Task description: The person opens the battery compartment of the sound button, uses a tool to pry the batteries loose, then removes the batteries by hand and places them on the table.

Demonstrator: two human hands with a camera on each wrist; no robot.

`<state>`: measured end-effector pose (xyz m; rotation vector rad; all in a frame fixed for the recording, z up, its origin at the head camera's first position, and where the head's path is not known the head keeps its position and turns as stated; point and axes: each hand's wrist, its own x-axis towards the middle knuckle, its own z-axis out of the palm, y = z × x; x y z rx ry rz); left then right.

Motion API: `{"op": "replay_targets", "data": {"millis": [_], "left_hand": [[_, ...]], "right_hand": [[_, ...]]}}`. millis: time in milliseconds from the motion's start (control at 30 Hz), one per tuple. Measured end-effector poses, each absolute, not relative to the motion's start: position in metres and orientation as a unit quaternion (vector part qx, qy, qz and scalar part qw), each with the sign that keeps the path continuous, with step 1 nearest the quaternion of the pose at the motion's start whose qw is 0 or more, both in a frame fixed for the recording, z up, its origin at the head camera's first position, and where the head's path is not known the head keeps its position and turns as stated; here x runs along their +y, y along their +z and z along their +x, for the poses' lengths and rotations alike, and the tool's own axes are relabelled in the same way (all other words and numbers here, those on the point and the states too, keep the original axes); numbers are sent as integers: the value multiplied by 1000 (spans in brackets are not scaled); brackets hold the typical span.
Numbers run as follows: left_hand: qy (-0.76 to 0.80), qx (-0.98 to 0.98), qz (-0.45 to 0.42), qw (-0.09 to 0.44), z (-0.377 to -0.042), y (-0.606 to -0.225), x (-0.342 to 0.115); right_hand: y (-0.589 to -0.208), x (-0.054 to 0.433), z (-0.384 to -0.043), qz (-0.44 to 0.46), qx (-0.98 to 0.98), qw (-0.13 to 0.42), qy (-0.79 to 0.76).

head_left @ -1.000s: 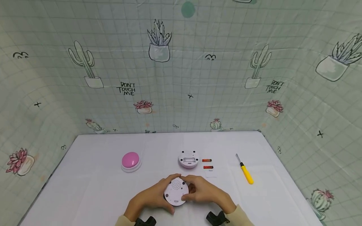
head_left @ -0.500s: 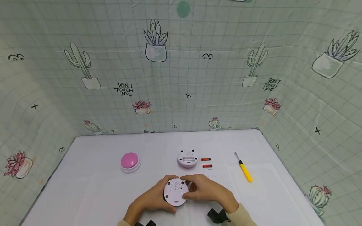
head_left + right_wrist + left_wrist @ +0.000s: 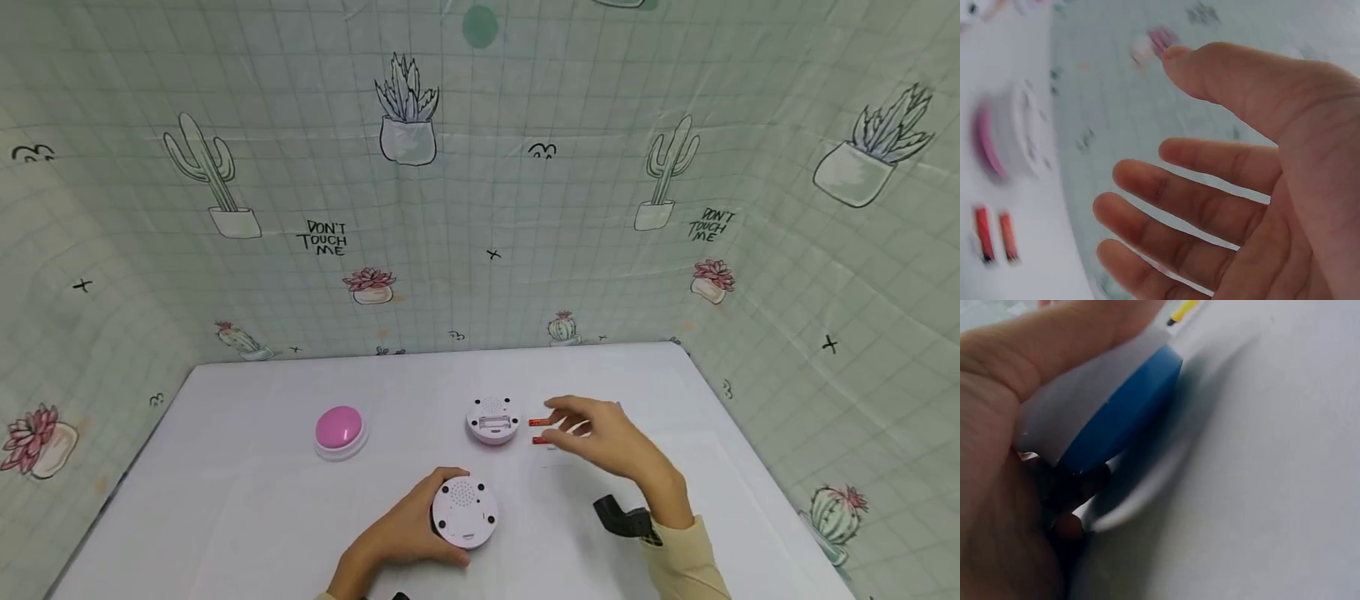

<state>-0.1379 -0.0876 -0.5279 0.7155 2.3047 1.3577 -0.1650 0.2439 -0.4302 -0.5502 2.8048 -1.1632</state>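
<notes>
Soft, even head-view light; dim left wrist view, blurred shadow across the tabletop [image 3: 1279, 469]

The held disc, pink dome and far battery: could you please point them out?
Held disc [image 3: 465, 512]: head view, upturned face.
Pink dome [image 3: 338, 427]: head view, curved top.
Far battery [image 3: 538, 422]: head view, visible casing.

The nearest round device [image 3: 465, 512] is white with dark spots and a dotted pattern, and blue on its other side. The farther device [image 3: 492, 427] is white above, pink below. The third device [image 3: 339, 427] has a pink dome on a white base. The batteries [image 3: 983, 230] are red-orange with black ends. The desk [image 3: 247, 500] is white; the sleeve [image 3: 684, 560] is beige. The pale grey-green cloth [image 3: 450, 192] carries thin grid lines, cacti, pink succulents and black lettering.
</notes>
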Motion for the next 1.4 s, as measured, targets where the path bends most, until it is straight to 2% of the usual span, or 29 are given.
{"op": "replay_targets", "data": {"millis": [133, 267, 633, 967, 1400], "left_hand": [[485, 814, 264, 180, -144, -524, -85], [504, 806, 259, 170, -146, -525, -80], [524, 805, 237, 147, -141, -535, -80], [534, 797, 231, 163, -138, -537, -82], [548, 788, 225, 169, -139, -535, -86]], "right_hand": [[-432, 286, -173, -84, 934, -22, -347], [-443, 320, -176, -22, 941, -38, -335], [-475, 362, -174, 29, 939, -8, -344], [-502, 369, -181, 56, 924, 83, -370], [-507, 366, -181, 53, 936, 88, -336]]}}
